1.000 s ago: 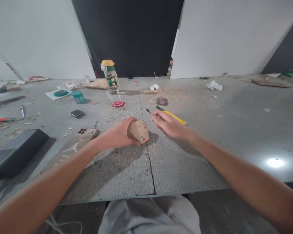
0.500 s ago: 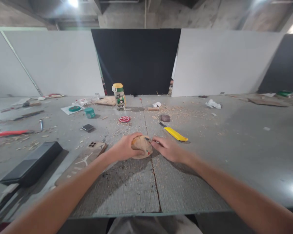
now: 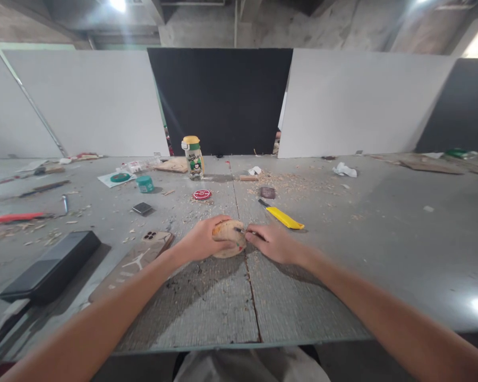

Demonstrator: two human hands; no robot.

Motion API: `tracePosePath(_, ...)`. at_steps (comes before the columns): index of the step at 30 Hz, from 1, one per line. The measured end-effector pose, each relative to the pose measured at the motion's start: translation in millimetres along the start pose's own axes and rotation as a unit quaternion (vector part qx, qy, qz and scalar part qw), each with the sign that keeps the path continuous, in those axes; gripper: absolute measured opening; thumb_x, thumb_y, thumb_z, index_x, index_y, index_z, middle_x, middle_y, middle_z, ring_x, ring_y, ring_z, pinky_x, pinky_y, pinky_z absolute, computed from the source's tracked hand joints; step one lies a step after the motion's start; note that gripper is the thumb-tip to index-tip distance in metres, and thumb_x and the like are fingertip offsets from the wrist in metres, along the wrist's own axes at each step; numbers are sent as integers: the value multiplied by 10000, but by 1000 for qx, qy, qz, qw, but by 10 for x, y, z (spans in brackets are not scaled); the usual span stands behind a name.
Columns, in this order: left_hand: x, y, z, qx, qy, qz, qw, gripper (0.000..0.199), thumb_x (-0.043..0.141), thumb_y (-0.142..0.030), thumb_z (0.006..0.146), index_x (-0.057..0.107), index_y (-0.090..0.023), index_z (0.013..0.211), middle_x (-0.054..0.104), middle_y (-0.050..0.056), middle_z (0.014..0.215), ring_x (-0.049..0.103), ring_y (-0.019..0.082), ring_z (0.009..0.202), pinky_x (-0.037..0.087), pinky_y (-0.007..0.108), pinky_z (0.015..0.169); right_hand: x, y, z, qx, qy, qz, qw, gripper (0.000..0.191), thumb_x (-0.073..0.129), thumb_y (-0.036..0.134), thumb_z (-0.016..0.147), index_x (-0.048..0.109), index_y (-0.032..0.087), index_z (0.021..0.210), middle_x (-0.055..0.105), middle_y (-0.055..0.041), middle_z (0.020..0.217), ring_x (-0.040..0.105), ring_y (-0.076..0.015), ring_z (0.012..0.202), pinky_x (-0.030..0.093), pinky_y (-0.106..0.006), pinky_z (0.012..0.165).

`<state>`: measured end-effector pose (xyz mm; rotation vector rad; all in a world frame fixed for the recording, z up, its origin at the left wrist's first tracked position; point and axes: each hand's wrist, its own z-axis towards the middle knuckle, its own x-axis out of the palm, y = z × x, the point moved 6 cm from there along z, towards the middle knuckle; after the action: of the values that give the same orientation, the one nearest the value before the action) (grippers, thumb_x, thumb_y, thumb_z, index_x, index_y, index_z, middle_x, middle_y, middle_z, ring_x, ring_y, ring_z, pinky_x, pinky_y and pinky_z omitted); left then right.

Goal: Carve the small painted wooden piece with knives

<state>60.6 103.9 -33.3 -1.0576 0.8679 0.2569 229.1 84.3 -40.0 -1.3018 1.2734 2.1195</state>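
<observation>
My left hand [image 3: 202,239] is wrapped round a rounded, tan, wood-like piece [image 3: 230,245] with orange, red and green marks, thumb at the near side. It is held low over the table's middle. The fingers of my right hand [image 3: 269,242] are pinched together at the piece's right edge. A small dark tip shows on the piece just beside them; whatever those fingers grip is mostly hidden. Beyond my right hand lies a yellow-handled cutter [image 3: 283,216]. A phone in a brown case [image 3: 137,261] rests near my left forearm.
A black power bank [image 3: 53,265] with a cable is at left, behind it red-handled pliers [image 3: 14,218]. Farther back stand a teal jar [image 3: 145,184], a yellow-lidded bottle [image 3: 193,158], a red round tin [image 3: 202,194] and a brown block [image 3: 267,192]. Wood shavings [image 3: 298,183] litter the table.
The rounded piece has turned slightly in my left hand, and its dark spot sits a little differently. My right fingers stay at its edge. The whole view has shifted slightly.
</observation>
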Motion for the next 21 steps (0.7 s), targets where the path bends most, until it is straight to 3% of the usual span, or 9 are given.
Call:
tracePosePath(6, -5, 44, 11, -16, 15, 6, 1000, 567, 763, -423, 689, 596, -199, 1182, 663, 57, 1103, 621, 235, 961, 475, 333, 828, -36, 6, -25, -22, 16, -5, 1000, 256, 404, 301, 988, 622, 169, 1009, 686, -83, 948, 593, -196, 824, 368, -301, 702)
tracePosePath(15, 21, 77, 7, -7, 28, 6, 1000, 619, 748, -486, 691, 574, -196, 1209, 657, 75, 1111, 618, 243, 949, 478, 337, 799, -17, 36, -41, -20, 4, -29, 999, 270, 377, 307, 1002, 602, 173, 934, 658, -64, 868, 577, -181, 755, 367, -299, 674)
tracePosePath(21, 8, 7, -38, 2, 13, 9, 1000, 576, 752, -438, 695, 595, -200, 1195, 672, 60, 1085, 626, 219, 921, 475, 314, 793, 18, 51, -70, -18, -8, -35, 999, 268, 352, 316, 1013, 564, 174, 1096, 683, -99, 992, 611, -224, 863, 390, -319, 712)
